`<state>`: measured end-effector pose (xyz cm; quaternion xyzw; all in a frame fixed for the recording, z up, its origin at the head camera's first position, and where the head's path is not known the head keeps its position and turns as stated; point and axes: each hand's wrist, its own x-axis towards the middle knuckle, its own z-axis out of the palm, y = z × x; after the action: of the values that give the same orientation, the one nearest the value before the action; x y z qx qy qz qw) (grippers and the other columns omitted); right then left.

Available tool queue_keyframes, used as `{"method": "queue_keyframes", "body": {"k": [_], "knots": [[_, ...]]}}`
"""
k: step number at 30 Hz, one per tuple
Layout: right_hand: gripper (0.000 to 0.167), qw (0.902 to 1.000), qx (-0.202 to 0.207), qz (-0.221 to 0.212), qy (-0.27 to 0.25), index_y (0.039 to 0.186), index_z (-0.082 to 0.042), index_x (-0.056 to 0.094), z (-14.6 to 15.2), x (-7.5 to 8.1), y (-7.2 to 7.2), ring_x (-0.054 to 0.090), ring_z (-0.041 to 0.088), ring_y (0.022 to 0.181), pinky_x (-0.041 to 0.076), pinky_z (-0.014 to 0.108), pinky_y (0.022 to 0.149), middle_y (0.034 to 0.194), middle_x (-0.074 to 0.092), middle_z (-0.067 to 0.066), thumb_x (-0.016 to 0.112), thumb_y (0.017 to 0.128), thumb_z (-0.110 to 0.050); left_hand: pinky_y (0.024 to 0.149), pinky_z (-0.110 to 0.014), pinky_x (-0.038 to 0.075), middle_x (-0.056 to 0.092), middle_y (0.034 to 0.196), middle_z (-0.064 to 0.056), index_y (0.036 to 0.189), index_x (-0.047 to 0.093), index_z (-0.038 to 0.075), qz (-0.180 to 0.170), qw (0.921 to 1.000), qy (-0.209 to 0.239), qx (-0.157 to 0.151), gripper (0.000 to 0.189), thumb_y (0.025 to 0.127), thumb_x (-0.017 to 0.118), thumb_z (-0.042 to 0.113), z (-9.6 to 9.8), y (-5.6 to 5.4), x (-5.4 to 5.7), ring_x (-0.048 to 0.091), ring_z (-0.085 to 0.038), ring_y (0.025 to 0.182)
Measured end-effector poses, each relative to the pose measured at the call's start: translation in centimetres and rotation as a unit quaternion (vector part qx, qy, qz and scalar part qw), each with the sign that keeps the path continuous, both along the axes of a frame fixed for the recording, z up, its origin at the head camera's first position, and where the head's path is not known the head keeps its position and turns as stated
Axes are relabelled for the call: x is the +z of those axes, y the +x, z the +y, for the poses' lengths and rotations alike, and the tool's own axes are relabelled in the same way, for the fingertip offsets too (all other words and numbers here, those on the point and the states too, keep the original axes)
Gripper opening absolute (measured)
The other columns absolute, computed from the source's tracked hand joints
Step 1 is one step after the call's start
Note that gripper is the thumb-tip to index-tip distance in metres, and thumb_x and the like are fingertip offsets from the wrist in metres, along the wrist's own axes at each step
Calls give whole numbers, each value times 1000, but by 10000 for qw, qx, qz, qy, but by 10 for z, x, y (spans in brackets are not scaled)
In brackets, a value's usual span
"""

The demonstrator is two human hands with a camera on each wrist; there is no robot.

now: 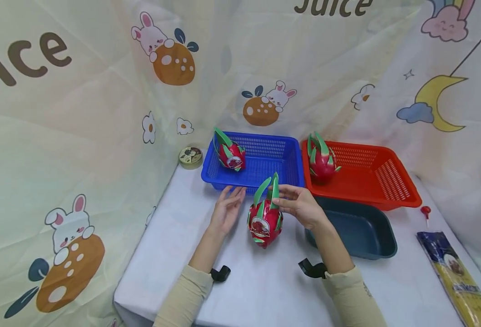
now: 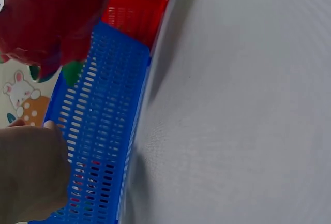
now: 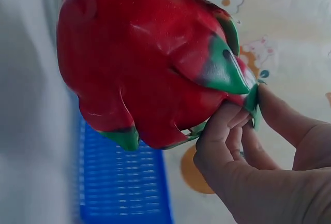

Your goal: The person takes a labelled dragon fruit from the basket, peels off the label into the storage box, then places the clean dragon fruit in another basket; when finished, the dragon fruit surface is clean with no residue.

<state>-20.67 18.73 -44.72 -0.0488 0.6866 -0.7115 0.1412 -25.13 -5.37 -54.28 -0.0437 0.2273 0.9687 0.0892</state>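
A red dragon fruit (image 1: 265, 225) with green leaf tips and an oval label hangs in front of the blue basket (image 1: 270, 159). My right hand (image 1: 301, 206) pinches its green leaves at the top, between thumb and fingers; the right wrist view shows the right hand (image 3: 258, 157) on the leaf ends. To the fruit's left, my left hand (image 1: 227, 211) is apart from it, fingers loosely bent and holding nothing, near the basket's front rim. Another dragon fruit (image 1: 233, 156) lies in the blue basket's left end. A third dragon fruit (image 1: 323, 165) sits in the red basket (image 1: 371, 181).
A dark teal tray (image 1: 359, 231) stands before the red basket, partly behind my right forearm. A round tin (image 1: 190, 157) is left of the blue basket. At the right lie a red lollipop (image 1: 426, 210) and a long blue-and-yellow packet (image 1: 458, 277). Printed cloth hangs around the white table.
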Motion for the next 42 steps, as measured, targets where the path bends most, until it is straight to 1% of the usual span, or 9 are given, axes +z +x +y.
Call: {"method": "queue_keyframes", "body": {"k": [10,13,17,21,23,26,29,33,42], "knots": [[54,9973,379,-520,-353,144,14,51,5,-41,-10,71,19,102,61,38,93,135,66,26,70,99,-6,116,-37,45,28,161,-31,161,19,1,90,9997,205,-4,67,100,34,-21,1,0,-1,33,-42,151],[53,9967,214,-687,-383,143,16,51,6,-53,-16,71,18,102,60,37,94,137,66,21,70,99,-8,115,-36,45,27,161,-32,161,17,1,80,9997,233,-14,67,100,34,-20,0,0,-2,32,-43,151],[54,9960,-203,-826,-274,142,13,55,9,-60,-21,74,17,99,61,34,92,124,74,15,74,98,-11,115,-35,45,24,164,-32,163,14,-2,106,9999,54,-118,68,101,35,-19,0,2,-1,29,-42,153],[53,9963,-465,-722,80,140,6,61,7,-58,-19,75,18,98,62,33,91,119,76,13,78,95,-17,117,-36,43,27,165,-30,162,18,-6,275,9971,-438,-552,63,103,39,-16,-1,4,1,32,-42,153],[53,9959,-606,-589,320,139,3,63,5,-55,-16,76,19,100,61,35,92,122,75,14,80,94,-19,119,-38,40,30,164,-29,161,23,-7,436,9915,-836,-902,58,105,39,-12,-2,6,2,35,-40,152],[51,9932,-888,-284,702,138,-2,65,3,-50,-9,75,21,104,60,39,95,125,73,16,81,94,-21,121,-39,37,35,162,-29,159,29,-8,756,9762,-1522,-1348,53,107,40,-9,-2,9,2,38,-38,151],[47,9849,-1384,119,1036,136,-4,67,0,-43,3,73,21,106,60,35,94,124,72,17,81,94,-21,121,-40,36,40,160,-29,157,34,-9,981,9634,-1980,-1521,50,107,42,-8,-1,12,2,40,-37,149],[40,9711,-1921,579,1294,131,-3,70,-4,-36,21,71,21,104,60,22,87,120,73,17,80,95,-18,119,-39,39,45,158,-27,155,39,-8,1107,9559,-2235,-1553,49,107,45,-8,1,14,1,45,-36,147],[32,9749,-1294,977,1527,122,-6,75,-17,-35,57,75,24,103,61,25,87,110,78,10,81,93,-13,107,-26,51,55,152,-21,150,50,-5,1228,9330,-2924,-1699,46,105,56,-2,1,13,0,57,-23,137]]}}
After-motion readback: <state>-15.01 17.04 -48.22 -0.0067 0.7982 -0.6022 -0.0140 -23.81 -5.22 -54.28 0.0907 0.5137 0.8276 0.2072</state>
